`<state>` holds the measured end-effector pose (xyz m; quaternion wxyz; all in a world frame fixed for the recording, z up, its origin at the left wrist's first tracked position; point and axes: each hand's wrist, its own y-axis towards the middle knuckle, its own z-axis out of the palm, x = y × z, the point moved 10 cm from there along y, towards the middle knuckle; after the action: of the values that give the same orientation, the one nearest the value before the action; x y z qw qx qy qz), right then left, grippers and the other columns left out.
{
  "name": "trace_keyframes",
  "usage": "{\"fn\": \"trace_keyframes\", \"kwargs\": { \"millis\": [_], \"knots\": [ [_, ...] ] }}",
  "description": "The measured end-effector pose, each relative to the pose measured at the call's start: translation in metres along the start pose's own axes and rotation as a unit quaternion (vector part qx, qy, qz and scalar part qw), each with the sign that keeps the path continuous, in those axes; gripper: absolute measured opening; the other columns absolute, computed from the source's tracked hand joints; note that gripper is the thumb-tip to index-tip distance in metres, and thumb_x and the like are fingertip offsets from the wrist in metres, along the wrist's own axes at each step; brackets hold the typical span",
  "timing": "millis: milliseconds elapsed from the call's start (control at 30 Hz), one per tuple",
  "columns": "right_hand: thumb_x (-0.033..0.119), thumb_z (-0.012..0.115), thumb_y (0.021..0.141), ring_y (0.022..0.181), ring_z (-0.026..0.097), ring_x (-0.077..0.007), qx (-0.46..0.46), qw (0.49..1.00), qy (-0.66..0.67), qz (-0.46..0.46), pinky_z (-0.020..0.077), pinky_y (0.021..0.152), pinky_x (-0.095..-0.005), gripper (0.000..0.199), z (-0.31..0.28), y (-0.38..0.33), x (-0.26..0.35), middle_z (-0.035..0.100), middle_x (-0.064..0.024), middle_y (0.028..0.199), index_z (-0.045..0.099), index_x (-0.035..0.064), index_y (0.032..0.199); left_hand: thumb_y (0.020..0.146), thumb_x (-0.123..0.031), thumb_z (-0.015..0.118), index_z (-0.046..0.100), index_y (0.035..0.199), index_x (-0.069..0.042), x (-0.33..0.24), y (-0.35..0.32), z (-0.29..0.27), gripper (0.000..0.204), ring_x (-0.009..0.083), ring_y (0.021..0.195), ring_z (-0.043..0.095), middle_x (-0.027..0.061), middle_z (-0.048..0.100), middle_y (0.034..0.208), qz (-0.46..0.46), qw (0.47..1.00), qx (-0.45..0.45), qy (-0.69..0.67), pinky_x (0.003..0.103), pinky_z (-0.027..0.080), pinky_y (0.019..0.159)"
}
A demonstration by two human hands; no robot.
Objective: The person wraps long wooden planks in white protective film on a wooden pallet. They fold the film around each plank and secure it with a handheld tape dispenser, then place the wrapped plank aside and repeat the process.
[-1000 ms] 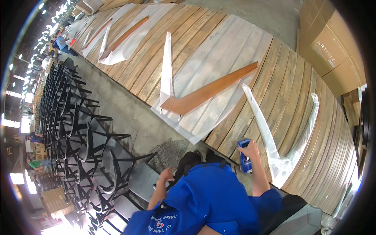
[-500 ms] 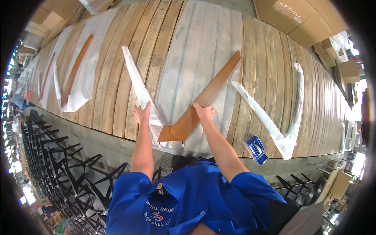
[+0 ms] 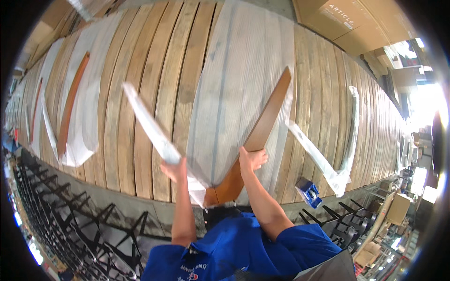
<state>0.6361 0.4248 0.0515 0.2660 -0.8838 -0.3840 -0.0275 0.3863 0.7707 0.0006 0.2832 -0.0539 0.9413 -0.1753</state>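
A V-shaped brown wooden furniture leg frame lies across the slatted table with its corner toward my body. White foam wrap covers its left arm, while the right arm and the corner are bare wood. My left hand is closed around the wrapped arm, a little above the corner. Partway up the bare arm, my right hand grips the wood, thumb on the near side. Under the right part of the frame is a pale foam sheet. Small metal pins stick out at the corner's near edge.
A blue tape dispenser stands at the table's near edge on the right, beside a fully wrapped V-shaped frame. More partly wrapped frames lie left. Cardboard boxes stand behind; black metal frames crowd the floor below.
My view has shifted, so the table and frames on the left appear lower and farther left. Both hands keep their grips on the frame, whose corner now appears lower, close to my shirt.
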Motion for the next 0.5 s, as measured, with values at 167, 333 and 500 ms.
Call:
{"fn": "trace_keyframes", "kwargs": {
  "millis": [167, 333, 500],
  "knots": [
    [0.029, 0.084, 0.060, 0.130, 0.038, -0.0367, 0.028, 0.991, 0.023, -0.129, 0.0427, 0.104, -0.0502, 0.097, -0.004, 0.016, 0.094, 0.043, -0.0172, 0.133, 0.040, -0.0019, 0.140, 0.067, -0.021, 0.090, 0.032, 0.135, 0.008, -0.031, -0.021, -0.014, 0.094, 0.0425, 0.117, 0.056, 0.0272, 0.047, 0.128, -0.048, 0.985, -0.036, -0.159, 0.050, 0.052, 0.102],
    [0.032, 0.086, 0.060, 0.130, 0.040, -0.0359, -0.005, 0.965, 0.029, -0.261, 0.0433, 0.104, -0.0489, 0.098, 0.013, 0.067, 0.208, 0.043, -0.0166, 0.133, 0.040, -0.0007, 0.140, 0.074, -0.018, 0.087, 0.032, 0.136, 0.008, -0.099, -0.004, 0.026, 0.087, 0.0413, 0.117, 0.056, 0.0273, 0.049, 0.128, -0.078, 0.972, -0.013, -0.220, 0.049, 0.051, 0.101],
    [0.036, 0.086, 0.062, 0.130, 0.042, -0.0355, 0.050, 0.955, -0.012, -0.293, 0.0435, 0.106, -0.0470, 0.098, 0.018, 0.086, 0.309, 0.044, -0.0173, 0.135, 0.041, 0.0019, 0.142, 0.085, -0.028, 0.078, 0.043, 0.139, 0.004, -0.161, 0.033, 0.052, 0.072, 0.0363, 0.124, 0.055, 0.0233, 0.050, 0.138, 0.012, 0.974, 0.021, -0.227, 0.047, 0.047, 0.103]
  ]
}}
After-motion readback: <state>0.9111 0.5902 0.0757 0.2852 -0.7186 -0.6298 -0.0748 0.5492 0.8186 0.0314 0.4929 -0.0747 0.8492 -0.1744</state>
